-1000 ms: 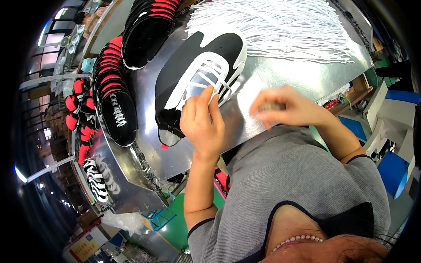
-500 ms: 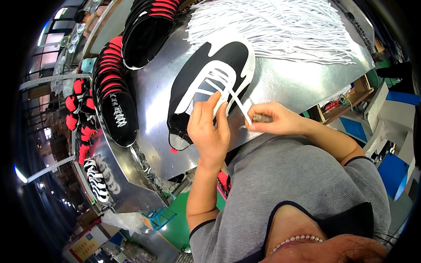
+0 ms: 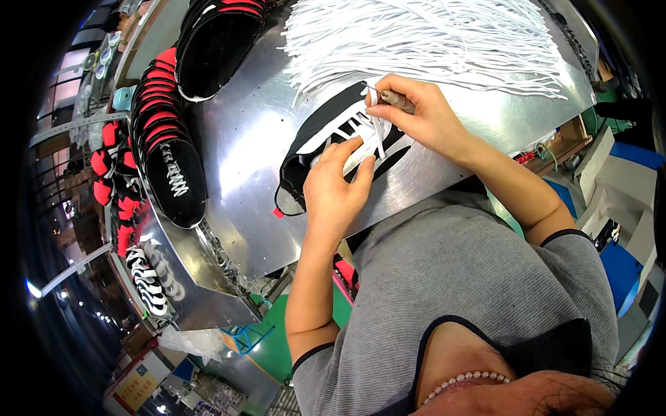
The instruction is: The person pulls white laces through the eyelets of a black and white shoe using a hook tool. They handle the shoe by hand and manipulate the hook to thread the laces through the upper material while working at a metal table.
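A black and white shoe upper (image 3: 320, 126) lies on the metal table in front of me, with a red tab at its near left end. My left hand (image 3: 334, 191) grips its near edge, fingers over the opening and thumb at the side. White lace (image 3: 379, 139) crosses the eyelet strips. My right hand (image 3: 431, 119) is closed round the short handle of a thin-pointed hook tool (image 3: 397, 102), above the far end of the lacing. Part of the lace runs up by the right fingertips; whether they pinch it is unclear.
A thick pile of white laces (image 3: 423, 45) covers the far side of the metal table (image 3: 239, 229). Stacked black and red uppers (image 3: 173, 177) stand at the left. Beyond them lie red and black pieces (image 3: 104, 166) and a black-and-white striped bundle (image 3: 146, 281). Open boxes (image 3: 617, 187) sit right.
My right hand has moved away from me and slightly left, carrying the tool from beside the upper to the lacing's far end. The upper has tilted and shifted, my left hand staying on it.
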Tool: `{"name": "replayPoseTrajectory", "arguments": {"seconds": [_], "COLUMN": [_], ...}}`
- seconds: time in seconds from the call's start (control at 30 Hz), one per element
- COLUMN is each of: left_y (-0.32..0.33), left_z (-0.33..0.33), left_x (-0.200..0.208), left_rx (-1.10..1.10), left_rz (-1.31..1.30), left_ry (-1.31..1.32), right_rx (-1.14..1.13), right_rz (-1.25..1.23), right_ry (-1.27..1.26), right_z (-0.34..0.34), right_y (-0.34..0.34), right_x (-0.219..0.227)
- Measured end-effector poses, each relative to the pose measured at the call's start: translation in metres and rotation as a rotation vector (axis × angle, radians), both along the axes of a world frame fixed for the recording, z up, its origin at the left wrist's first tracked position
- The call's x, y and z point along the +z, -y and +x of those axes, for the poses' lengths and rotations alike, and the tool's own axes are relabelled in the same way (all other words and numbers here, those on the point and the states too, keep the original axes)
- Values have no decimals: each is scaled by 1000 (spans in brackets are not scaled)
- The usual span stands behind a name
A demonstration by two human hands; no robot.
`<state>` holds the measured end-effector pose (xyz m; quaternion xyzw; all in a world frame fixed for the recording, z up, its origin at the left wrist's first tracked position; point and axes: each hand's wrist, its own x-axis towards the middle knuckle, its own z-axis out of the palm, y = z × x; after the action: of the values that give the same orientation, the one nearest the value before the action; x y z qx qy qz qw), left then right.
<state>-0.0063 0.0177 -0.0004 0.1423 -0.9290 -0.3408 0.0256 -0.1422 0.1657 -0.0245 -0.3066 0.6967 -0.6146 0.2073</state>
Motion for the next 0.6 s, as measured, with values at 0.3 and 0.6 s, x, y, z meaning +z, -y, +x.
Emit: {"name": "replayPoseTrajectory", "arguments": {"seconds": [0.3,0.6], "left_y": [-14,-8], "left_z": [-15,-14], "left_x": [10,-9], "left_rx": [61,69], "left_rz": [-205,-161], "left_ry": [68,-78], "right_rx": [-39,-18], "right_rz": [-53,31], "right_ry": [13,166], "right_z": [-8,5], "right_y": [11,-18], "right_x": [0,-4]}}
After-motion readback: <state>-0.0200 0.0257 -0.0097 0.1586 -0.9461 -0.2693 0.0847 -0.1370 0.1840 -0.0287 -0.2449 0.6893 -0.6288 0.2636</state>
